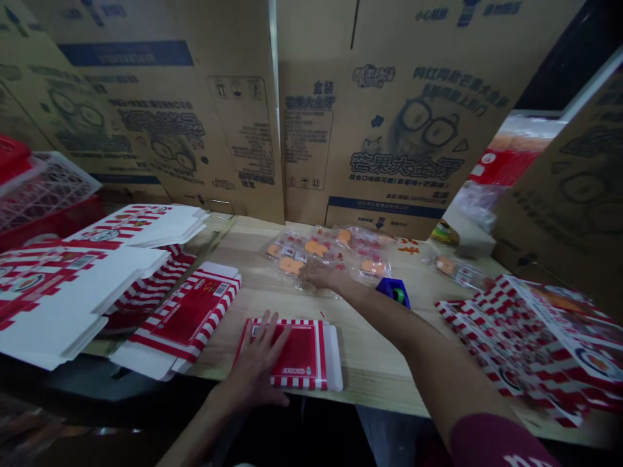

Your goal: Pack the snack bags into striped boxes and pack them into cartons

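Maroon sleeve (491, 444), white lettering, bare forearms

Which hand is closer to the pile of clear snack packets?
Right. The right hand touches the near edge of the snack packets; the left hand lies flat on a striped carton closer to the body, apart from them.

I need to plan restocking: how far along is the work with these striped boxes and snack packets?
Done: no box looks filled; the striped box under the left hand lies flat. In hand: the right hand reaches into the snack packets. To do: a stack of flat boxes on the left and a pile of striped cartons on the right.
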A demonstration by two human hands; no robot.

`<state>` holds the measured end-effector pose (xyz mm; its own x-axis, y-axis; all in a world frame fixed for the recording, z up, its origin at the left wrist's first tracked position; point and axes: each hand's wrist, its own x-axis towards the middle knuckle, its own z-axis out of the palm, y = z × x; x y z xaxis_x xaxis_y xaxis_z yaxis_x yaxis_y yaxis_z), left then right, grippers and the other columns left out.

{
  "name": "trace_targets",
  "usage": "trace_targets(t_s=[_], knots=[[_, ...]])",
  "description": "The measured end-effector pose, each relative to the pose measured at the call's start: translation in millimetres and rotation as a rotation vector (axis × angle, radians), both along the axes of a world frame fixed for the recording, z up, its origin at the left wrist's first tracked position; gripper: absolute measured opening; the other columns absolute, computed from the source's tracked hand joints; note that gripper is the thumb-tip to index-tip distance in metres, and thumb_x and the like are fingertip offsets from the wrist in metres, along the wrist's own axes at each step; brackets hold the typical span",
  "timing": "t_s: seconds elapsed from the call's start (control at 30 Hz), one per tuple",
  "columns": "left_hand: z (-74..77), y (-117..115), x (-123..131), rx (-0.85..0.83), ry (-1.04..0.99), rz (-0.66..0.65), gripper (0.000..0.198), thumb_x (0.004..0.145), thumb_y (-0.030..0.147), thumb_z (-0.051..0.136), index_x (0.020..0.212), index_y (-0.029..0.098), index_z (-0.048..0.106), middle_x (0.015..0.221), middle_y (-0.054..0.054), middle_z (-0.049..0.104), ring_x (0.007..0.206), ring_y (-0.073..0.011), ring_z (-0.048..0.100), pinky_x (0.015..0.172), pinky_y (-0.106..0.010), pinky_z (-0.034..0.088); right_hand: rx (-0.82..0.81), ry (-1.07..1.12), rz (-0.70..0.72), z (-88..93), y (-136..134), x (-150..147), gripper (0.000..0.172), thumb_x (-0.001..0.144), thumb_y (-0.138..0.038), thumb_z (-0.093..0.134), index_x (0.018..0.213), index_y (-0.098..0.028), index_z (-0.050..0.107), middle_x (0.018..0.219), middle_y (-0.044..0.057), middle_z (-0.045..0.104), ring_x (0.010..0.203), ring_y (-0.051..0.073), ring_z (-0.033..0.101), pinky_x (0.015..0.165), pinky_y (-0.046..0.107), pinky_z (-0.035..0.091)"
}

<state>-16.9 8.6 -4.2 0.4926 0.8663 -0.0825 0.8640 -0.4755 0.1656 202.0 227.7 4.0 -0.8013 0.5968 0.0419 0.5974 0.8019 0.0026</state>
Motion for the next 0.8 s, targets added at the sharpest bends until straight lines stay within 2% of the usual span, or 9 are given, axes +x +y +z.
trace_targets(t_s=[0.1, 0.2, 0.33, 0.43, 0.5, 0.6, 0.7, 0.8], knots=[[8.9, 17, 14, -0.153, 0.120, -0.109, 0.132, 0.042, 0.059, 0.081, 0.152, 0.018, 0.021, 0.158, -0.028, 0.009, 0.145, -0.0470, 0.003, 0.109, -0.070, 0.000, -0.079, -0.056, 0.040, 9.7, -12, -6, 0.007, 0.086, -0.012, 0.062, 0.081, -0.013, 0.066, 0.089, 0.005, 0.069, 0.086, 0.016, 0.062, 0.081, 0.029, 0.047], [8.7, 10, 13, -0.153, 0.094, -0.107, 0.129, 0.044, 0.059, 0.080, 0.152, 0.018, 0.020, 0.156, -0.028, 0.017, 0.145, -0.0448, 0.012, 0.111, -0.067, 0.001, -0.113, -0.040, 0.057, 25.0, -29, -12, 0.014, 0.085, -0.005, 0.056, 0.082, -0.014, 0.066, 0.086, 0.007, 0.069, 0.085, 0.016, 0.061, 0.076, 0.024, 0.042], [6.6, -22, 0, -0.114, 0.066, 0.033, 0.129, 0.040, 0.062, 0.080, 0.150, 0.018, 0.029, 0.150, -0.027, 0.032, 0.140, -0.0456, 0.025, 0.113, -0.065, 0.004, -0.101, 0.040, 0.049, 47.7, -52, -20, 0.022, 0.091, -0.006, 0.043, 0.101, -0.015, 0.060, 0.096, 0.008, 0.066, 0.090, 0.018, 0.058, 0.075, 0.025, 0.038], [4.6, -44, -13, -0.081, 0.081, 0.196, 0.125, 0.041, 0.057, 0.079, 0.148, 0.016, 0.031, 0.148, -0.027, 0.035, 0.137, -0.0481, 0.029, 0.112, -0.062, 0.014, -0.070, 0.114, 0.081, 60.2, -73, -25, 0.023, 0.091, -0.005, 0.041, 0.104, -0.015, 0.058, 0.100, 0.010, 0.064, 0.091, 0.020, 0.055, 0.075, 0.026, 0.036], [2.5, -54, -22, -0.040, 0.077, 0.283, 0.121, 0.043, 0.053, 0.079, 0.148, 0.015, 0.031, 0.147, -0.026, 0.036, 0.134, -0.0488, 0.032, 0.109, -0.060, 0.021, -0.046, 0.169, 0.051, 63.3, -88, -26, 0.026, 0.091, -0.004, 0.040, 0.106, -0.015, 0.058, 0.101, 0.010, 0.063, 0.088, 0.020, 0.055, 0.072, 0.026, 0.035], [-0.6, -63, -31, 0.036, 0.071, 0.342, 0.116, 0.045, 0.051, 0.077, 0.146, 0.013, 0.033, 0.141, -0.026, 0.041, 0.129, -0.0472, 0.037, 0.109, -0.058, 0.022, -0.050, 0.250, -0.128, 57.2, -104, -18, 0.034, 0.089, -0.001, 0.039, 0.112, -0.015, 0.059, 0.105, 0.011, 0.062, 0.085, 0.020, 0.057, 0.069, 0.026, 0.036], [-2.1, -66, -31, 0.086, 0.069, 0.353, 0.112, 0.046, 0.050, 0.076, 0.144, 0.011, 0.036, 0.136, -0.025, 0.044, 0.123, -0.0453, 0.040, 0.109, -0.059, 0.020, -0.084, 0.373, -0.317, 39.7, -110, 3, 0.036, 0.090, -0.004, 0.040, 0.116, -0.016, 0.062, 0.108, 0.011, 0.064, 0.088, 0.021, 0.060, 0.073, 0.027, 0.040], [-2.0, -63, -26, 0.119, 0.037, 0.344, 0.107, 0.049, 0.048, 0.074, 0.143, 0.010, 0.038, 0.134, -0.025, 0.044, 0.121, -0.0442, 0.041, 0.108, -0.060, 0.020, -0.132, 0.483, -0.416, 21.5, -116, 29, 0.033, 0.089, -0.007, 0.043, 0.112, -0.016, 0.067, 0.106, 0.011, 0.068, 0.091, 0.022, 0.063, 0.079, 0.029, 0.043]])
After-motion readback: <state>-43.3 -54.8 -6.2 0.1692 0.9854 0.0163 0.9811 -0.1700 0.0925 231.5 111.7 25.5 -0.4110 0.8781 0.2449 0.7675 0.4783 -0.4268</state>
